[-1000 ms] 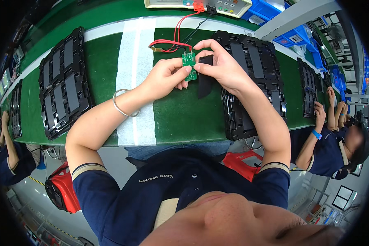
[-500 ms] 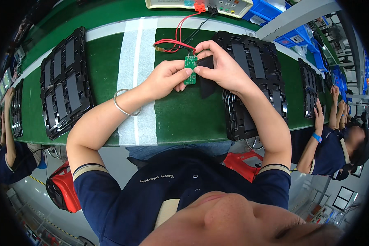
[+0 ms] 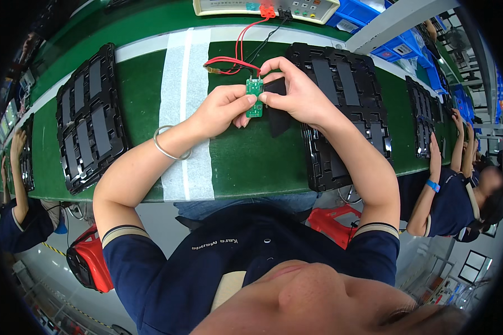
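Observation:
A small green circuit board [image 3: 255, 109] is held upright above the bench, between my two hands. My left hand [image 3: 229, 106] pinches its left edge, with the thumb lying on the board's face. At the right edge my right hand [image 3: 293, 92] grips it by the thumb. The right index finger curls to the board's top end, where red leads [image 3: 237, 58] and black leads meet it; the contact itself is too small to make out. A black flat piece [image 3: 276, 118] shows beside the board, partly hidden by my right hand.
Black trays [image 3: 89, 120] with grey strips lie at the left, and another black tray stack [image 3: 341, 72] at the right. A beige test instrument [image 3: 296, 10] stands at the back, near blue bins [image 3: 355, 17]. White tape [image 3: 185, 167] crosses the green bench [image 3: 251, 173]. Co-workers are on both sides.
The whole view has shifted slightly, the bench things a little to the left at the back. My hands keep the same hold on the board. At the left, a co-worker's arms have moved.

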The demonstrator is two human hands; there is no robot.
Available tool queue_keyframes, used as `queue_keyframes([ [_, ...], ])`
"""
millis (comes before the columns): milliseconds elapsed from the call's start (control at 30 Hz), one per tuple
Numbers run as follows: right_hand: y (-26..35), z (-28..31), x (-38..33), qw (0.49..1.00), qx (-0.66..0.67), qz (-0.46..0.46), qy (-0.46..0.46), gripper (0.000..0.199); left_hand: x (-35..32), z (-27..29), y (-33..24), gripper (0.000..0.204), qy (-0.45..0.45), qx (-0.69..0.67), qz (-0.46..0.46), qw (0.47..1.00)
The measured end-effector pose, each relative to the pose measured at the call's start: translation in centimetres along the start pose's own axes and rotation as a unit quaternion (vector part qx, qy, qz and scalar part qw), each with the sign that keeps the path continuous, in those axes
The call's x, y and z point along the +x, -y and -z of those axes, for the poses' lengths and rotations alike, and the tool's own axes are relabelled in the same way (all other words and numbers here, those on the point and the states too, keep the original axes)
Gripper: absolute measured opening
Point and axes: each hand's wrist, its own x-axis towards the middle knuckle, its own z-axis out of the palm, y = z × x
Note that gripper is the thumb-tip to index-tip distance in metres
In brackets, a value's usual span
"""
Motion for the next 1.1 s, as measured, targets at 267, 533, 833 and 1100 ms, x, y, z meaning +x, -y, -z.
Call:
queue_keyframes([
  [267, 0.2, 0.3, -0.1, 0.993, -0.116, 0.021, -0.013, 0.035, 0.1, -0.3, -0.3, 0.023, -0.022, 0.046, 0.007, 0.999],
  [533, 3.1, 3.1, -1.7, 0.98, -0.152, 0.127, 0.013, 0.023, 0.2, -1.1, -0.4, 0.024, -0.048, 0.19, -0.029, 0.98],
  [833, 4.1, 15.9, -6.4, 0.9, -0.363, 0.02, -0.242, 0.014, 0.3, -1.6, -0.5, 0.026, -0.025, 0.208, -0.045, 0.977],
  [1100, -1.0, 18.7, -6.8, 0.861, -0.454, 0.033, -0.227, 0.022, 0.3, -1.3, -0.3, 0.027, -0.019, 0.207, -0.046, 0.977],
])
